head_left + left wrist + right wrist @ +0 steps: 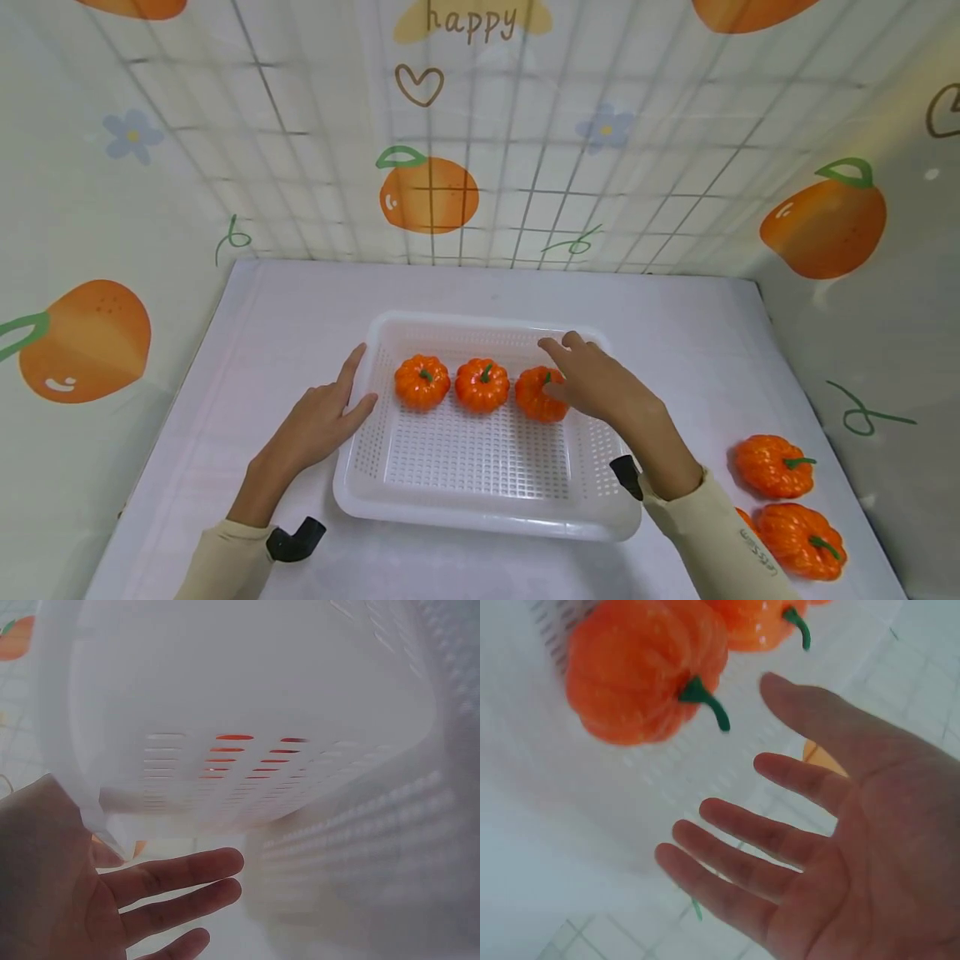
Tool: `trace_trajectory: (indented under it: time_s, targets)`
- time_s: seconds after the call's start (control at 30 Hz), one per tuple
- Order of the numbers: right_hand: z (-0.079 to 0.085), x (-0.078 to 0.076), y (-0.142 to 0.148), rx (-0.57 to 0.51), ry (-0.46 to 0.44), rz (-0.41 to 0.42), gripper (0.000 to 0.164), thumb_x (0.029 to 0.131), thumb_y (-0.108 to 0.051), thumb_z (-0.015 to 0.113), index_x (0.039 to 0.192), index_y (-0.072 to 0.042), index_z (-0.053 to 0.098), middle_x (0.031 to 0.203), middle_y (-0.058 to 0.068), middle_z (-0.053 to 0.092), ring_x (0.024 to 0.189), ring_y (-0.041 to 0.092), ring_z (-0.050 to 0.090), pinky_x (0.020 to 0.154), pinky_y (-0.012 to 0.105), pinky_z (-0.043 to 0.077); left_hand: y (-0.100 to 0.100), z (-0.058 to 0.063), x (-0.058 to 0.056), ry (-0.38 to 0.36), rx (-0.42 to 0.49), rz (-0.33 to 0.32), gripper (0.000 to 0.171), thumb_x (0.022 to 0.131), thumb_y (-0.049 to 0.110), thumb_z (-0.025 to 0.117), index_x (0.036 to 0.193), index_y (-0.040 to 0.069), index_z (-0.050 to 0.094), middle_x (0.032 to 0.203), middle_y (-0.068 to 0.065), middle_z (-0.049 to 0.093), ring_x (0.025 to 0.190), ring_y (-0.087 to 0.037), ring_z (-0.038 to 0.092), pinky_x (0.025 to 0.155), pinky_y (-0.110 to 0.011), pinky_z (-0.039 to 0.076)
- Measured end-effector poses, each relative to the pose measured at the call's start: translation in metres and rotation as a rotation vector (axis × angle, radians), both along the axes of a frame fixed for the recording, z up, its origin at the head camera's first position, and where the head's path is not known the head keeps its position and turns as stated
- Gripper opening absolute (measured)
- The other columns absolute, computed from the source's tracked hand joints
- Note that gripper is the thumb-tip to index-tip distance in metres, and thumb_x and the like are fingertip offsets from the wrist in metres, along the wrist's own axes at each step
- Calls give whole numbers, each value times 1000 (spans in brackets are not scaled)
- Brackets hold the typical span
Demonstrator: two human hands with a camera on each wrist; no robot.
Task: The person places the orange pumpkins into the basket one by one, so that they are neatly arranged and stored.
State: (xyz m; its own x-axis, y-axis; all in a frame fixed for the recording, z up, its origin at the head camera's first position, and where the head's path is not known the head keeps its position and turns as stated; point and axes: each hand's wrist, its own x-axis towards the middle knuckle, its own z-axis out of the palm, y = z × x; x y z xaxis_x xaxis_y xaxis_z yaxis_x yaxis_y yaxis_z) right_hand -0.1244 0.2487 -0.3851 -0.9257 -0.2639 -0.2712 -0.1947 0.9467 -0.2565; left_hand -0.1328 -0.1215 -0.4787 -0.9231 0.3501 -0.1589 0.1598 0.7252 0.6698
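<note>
A white perforated plastic basket (487, 523) lies on the table with three small orange pumpkins in a row inside: a left one (412, 392), a middle one (480, 396) and a right one (534, 402). My left hand (309, 427) is at the basket's left rim, its fingers extended along the outside in the left wrist view. Above the right pumpkin hovers my right hand (596, 383), partly covering it from the head camera. In the right wrist view, that hand's fingers are spread and hold nothing, with a gap to the nearest pumpkin (637, 675).
On the table to the right of the basket sit two orange pumpkins, a farther one (768, 468) and a nearer one (797, 542). Part of another pumpkin (746, 518) shows behind the right sleeve. A curtain printed with oranges (442, 196) covers a wire grid behind the table.
</note>
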Motion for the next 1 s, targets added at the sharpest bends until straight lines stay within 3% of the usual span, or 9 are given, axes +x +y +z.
trace_trajectory:
  time_s: [0.37,0.7,0.83,1.0]
  targets:
    - [9,3,35,-57,111,-77,52,97,-19,64,144,-3,46,136,26,45,119,46,48,92,63,48,1,1,1,-25,-5,6,79,101,38,54,161,27,5,110,-19,67,67,-16,66,53,-31,58]
    - [1,13,84,12,239,-277,45,98,-13,59,139,2,48,133,37,42,112,57,44,84,71,46,-1,2,1,7,-44,-20,78,102,39,53,161,23,5,112,-17,66,67,-16,62,59,-31,56]
    - [-6,20,110,59,229,-325,46,95,-15,62,136,2,49,131,40,40,109,61,42,80,72,44,0,1,1,6,-33,-20,78,102,38,53,161,23,5,111,-18,66,67,-15,62,58,-31,57]
    - [-15,32,141,85,145,-421,53,91,-14,66,138,1,44,135,42,30,113,66,33,86,79,34,0,0,-1,8,-33,-19,77,102,38,53,161,23,5,110,-18,67,67,-16,63,58,-32,58]
